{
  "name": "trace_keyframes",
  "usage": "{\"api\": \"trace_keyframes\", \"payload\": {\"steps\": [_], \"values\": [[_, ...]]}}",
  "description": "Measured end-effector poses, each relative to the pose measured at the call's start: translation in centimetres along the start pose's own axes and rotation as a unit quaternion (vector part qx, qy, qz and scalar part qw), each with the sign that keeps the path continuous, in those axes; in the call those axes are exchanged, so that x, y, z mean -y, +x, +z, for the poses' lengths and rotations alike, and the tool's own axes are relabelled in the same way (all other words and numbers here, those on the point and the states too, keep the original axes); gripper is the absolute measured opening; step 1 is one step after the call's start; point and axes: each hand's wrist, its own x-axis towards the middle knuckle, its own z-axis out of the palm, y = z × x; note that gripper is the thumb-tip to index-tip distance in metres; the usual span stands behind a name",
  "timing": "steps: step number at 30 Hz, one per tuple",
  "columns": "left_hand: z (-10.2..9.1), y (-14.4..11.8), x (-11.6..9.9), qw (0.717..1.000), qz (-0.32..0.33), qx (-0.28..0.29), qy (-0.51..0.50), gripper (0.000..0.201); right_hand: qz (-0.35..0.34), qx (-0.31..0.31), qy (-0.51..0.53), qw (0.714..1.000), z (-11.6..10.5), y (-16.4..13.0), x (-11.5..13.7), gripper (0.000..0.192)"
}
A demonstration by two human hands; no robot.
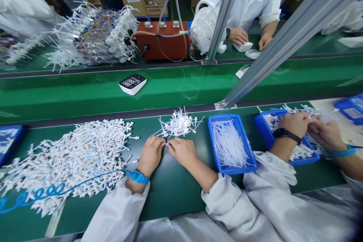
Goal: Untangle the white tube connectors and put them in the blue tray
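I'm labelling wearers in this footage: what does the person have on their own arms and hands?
Both hands, left hand and right hand, are bare. White coat sleeves cover both forearms. The left wrist carries a blue strap with a coiled blue cord.

On the green worktop [170, 196], the left hand [150, 155] and the right hand [183, 151] meet near the middle, fingers [163, 143] pinching a small white plastic part [167, 143] between them. Just beyond them lies a small heap of white parts [178, 124]. Toward the left edge spreads a large pile of white parts [73, 155], with a blue coiled cord [42, 193] running over it to a blue wrist strap [138, 176] on the left wrist. To the right stands a blue tray [215, 151] of thin white tubes. Further right, a co-worker's hands [312, 128] work over a second blue tray [262, 126]. On the conveyor belt [85, 94] behind rests a white digital device [132, 83].
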Motion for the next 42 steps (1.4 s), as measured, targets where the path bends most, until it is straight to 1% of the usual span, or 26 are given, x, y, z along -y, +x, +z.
{"api": "trace_keyframes", "payload": {"steps": [8, 16, 27, 29, 31, 33, 34, 35, 38, 39, 40, 42], "values": [[0.3, 0.0, -0.4, 0.999, 0.008, 0.001, 0.053, 0.023, -0.001, -0.003, -0.006, 1.0, -0.3, -0.1, 0.2, 0.025], [0.4, -0.2, -0.6, 0.998, -0.004, -0.009, 0.056, 0.024, 0.001, -0.001, -0.006, 1.0, -0.3, -0.1, 0.2, 0.024], [0.4, 0.1, -0.9, 0.995, 0.01, 0.022, 0.098, 0.026, -0.005, 0.003, -0.007, 1.0, -0.4, 0.0, 0.2, 0.022], [0.3, 0.2, -0.9, 0.995, 0.012, 0.022, 0.092, 0.026, 0.0, 0.004, -0.003, 1.0, -0.4, 0.0, 0.2, 0.022], [0.1, 0.2, -0.9, 0.998, 0.011, 0.019, 0.063, 0.026, 0.007, -0.001, 0.009, 1.0, -0.4, 0.0, 0.1, 0.023], [-0.3, 0.0, -0.9, 1.0, 0.003, 0.0, 0.021, 0.022, 0.011, -0.015, 0.039, 0.999, -0.5, -0.1, -0.1, 0.022], [-0.5, -0.1, -0.9, 1.0, -0.007, -0.025, 0.001, 0.02, 0.01, -0.023, 0.062, 0.998, -0.6, -0.1, -0.2, 0.021], [-0.8, -0.3, -1.0, 0.998, -0.019, -0.062, -0.016, 0.022, 0.007, -0.031, 0.091, 0.995, -0.7, -0.1, -0.4, 0.02], [-1.6, -0.9, -0.9, 0.979, -0.049, -0.19, -0.059, 0.043, -0.003, -0.043, 0.218, 0.975, -1.0, -0.2, -0.8, 0.019], [-1.7, -1.1, -0.9, 0.973, -0.044, -0.211, -0.08, 0.046, -0.005, -0.041, 0.27, 0.962, -1.0, -0.2, -0.8, 0.021], [-1.8, -1.3, -0.8, 0.971, -0.027, -0.212, -0.104, 0.046, -0.006, -0.034, 0.322, 0.946, -1.0, -0.3, -0.8, 0.023], [-1.8, -1.5, -0.8, 0.974, 0.026, -0.17, -0.148, 0.043, -0.007, -0.016, 0.409, 0.912, -0.7, -0.3, -0.8, 0.026]]}}
